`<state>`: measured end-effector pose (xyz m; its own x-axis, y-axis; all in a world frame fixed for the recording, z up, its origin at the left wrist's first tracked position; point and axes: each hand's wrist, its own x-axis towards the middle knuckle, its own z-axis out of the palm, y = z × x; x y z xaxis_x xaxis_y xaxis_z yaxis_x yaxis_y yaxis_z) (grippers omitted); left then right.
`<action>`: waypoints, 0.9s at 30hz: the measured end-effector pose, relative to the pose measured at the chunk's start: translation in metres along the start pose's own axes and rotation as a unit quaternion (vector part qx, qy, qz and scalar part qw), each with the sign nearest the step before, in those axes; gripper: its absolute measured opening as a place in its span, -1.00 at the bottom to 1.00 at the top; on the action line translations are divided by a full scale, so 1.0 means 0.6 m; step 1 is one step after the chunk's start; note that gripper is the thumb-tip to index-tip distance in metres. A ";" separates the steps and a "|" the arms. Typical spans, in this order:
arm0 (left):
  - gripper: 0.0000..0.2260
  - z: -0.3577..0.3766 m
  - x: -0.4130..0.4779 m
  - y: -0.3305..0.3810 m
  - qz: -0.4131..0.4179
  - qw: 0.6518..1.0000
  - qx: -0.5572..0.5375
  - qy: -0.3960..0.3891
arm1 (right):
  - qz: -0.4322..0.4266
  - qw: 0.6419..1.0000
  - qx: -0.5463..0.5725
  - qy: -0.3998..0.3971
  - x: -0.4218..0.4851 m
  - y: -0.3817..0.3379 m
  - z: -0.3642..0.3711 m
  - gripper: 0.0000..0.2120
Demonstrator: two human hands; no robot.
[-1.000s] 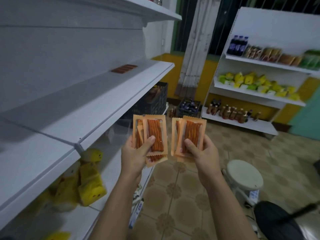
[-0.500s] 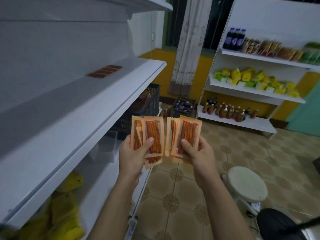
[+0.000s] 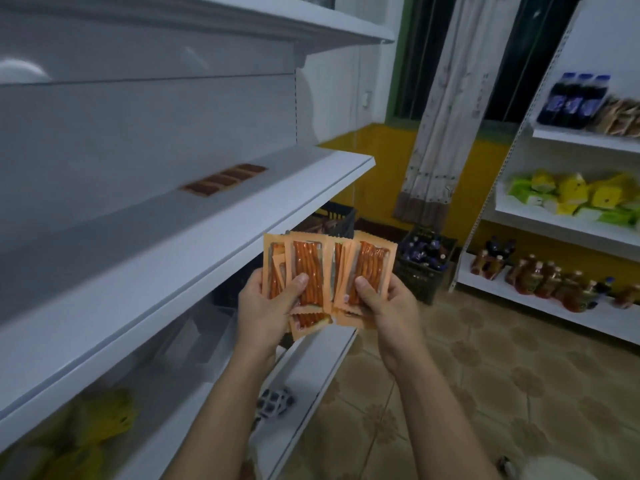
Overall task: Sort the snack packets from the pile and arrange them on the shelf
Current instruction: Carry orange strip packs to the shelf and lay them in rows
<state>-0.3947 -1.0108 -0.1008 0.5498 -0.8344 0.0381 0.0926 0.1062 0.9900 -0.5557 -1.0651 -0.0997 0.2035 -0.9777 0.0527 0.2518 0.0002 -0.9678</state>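
Two fans of orange snack packets (image 3: 306, 271) are standing upright just off the front edge of the shelf (image 3: 242, 233), their long axes pointing up and away. The left hand (image 3: 266, 308) is pinching one fan under its thumb and the right hand (image 3: 393, 306) the other, each grip closing on the packets' lower halves. The shelf board is lying up and to the left of both grips, the left hand being the nearer, and a row of packets (image 3: 225, 180) is lying farther along it, near the back panel.
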 end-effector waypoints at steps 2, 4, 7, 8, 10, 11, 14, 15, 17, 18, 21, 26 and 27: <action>-0.75 0.028 0.028 0.002 0.007 1.000 0.007 0.021 | 0.007 1.000 0.005 -0.021 0.051 -0.010 -0.015 -0.77; -0.76 0.046 0.053 0.005 0.018 0.999 0.013 0.044 | 0.015 0.999 0.011 -0.038 0.096 -0.017 -0.023 -0.78; -0.75 0.061 0.092 0.008 0.022 0.997 0.021 0.071 | 0.032 0.997 0.018 -0.066 0.154 -0.018 -0.021 -0.78; -0.75 0.065 0.106 0.008 0.025 0.996 0.022 0.078 | 0.038 0.996 0.020 -0.075 0.172 -0.017 -0.017 -0.77; -0.74 0.073 0.139 0.006 0.031 0.995 0.025 0.092 | 0.043 0.995 0.020 -0.093 0.208 -0.012 -0.005 -0.77; -0.72 0.077 0.156 0.004 0.033 0.994 0.029 0.097 | 0.043 0.994 0.018 -0.100 0.226 -0.008 0.002 -0.78; -0.66 0.078 0.216 -0.001 0.042 0.993 0.033 0.109 | 0.046 0.992 0.008 -0.118 0.285 0.000 0.026 -0.77; -0.65 0.076 0.238 -0.003 0.047 0.992 0.033 0.110 | 0.045 0.991 0.005 -0.125 0.305 0.001 0.036 -0.78; -0.66 0.070 0.282 -0.003 0.050 0.992 0.032 0.113 | 0.048 0.990 -0.007 -0.135 0.341 0.001 0.057 -0.79; -0.67 0.068 0.302 0.000 0.054 0.991 0.029 0.116 | 0.051 0.988 -0.015 -0.142 0.361 0.000 0.068 -0.79; -0.71 0.058 0.361 0.003 0.067 0.990 0.016 0.125 | 0.054 0.984 -0.037 -0.164 0.420 -0.004 0.107 -0.81; -0.67 0.009 0.426 -0.003 0.049 0.989 -0.037 0.131 | 0.059 0.977 -0.048 -0.202 0.483 0.016 0.192 -0.80; -0.66 -0.004 0.432 -0.004 0.049 0.989 -0.036 0.136 | 0.063 0.973 -0.047 -0.216 0.489 0.024 0.211 -0.80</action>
<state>-0.2501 -1.2262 -0.0939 0.7609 -0.6432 0.0859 0.0809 0.2254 0.9709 -0.3728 -1.3251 -0.0671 0.6110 -0.7916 0.0105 0.1153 0.0759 -0.9904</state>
